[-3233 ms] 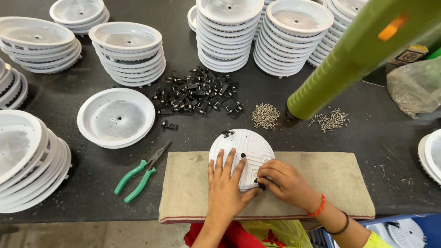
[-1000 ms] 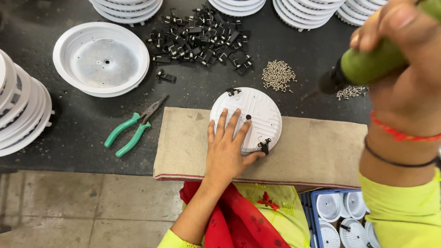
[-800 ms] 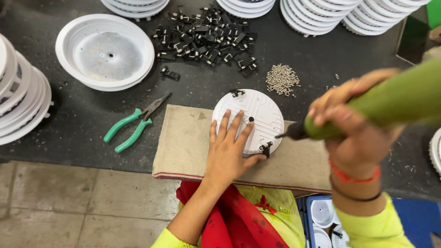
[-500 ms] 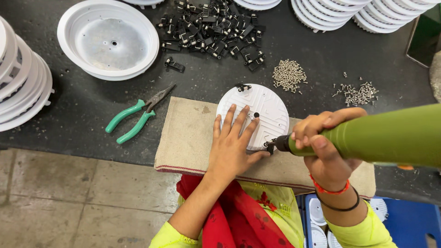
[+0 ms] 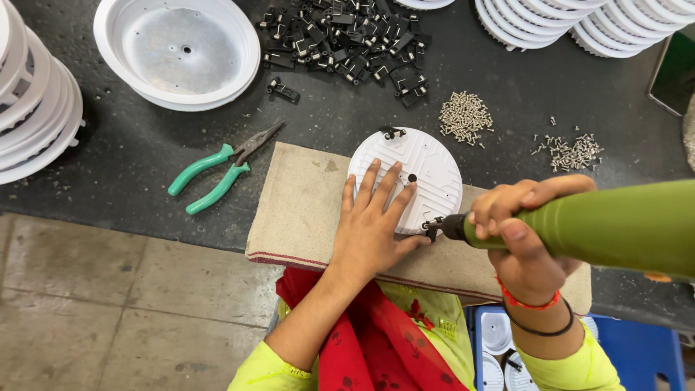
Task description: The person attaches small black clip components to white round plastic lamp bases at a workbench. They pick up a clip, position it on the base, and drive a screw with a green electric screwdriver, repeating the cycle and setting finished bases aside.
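We pressed our left hand (image 5: 376, 228) flat, fingers spread wide, on the white disc (image 5: 407, 177), which lay face down on the tan mat (image 5: 304, 210) at the table's (image 5: 116, 152) near edge. Our right hand (image 5: 525, 235) was wrapped tight round the green driver (image 5: 608, 226). Its long axis ran almost level, from 3 o'clock toward 9, with the dark tip pointing left and meeting a small black clip (image 5: 433, 226) at the disc's 5 o'clock rim. A second clip (image 5: 393, 133) sat at the disc's 12 o'clock rim.

At 9 o'clock of the disc lay green-handled pliers (image 5: 221, 170), jaws pointing toward 2. A screw heap (image 5: 465, 116) sat at 1 o'clock, another (image 5: 572, 150) farther toward 3. Black clips (image 5: 344, 36) were piled at 12 o'clock, with a white dish (image 5: 177, 51) at 10.
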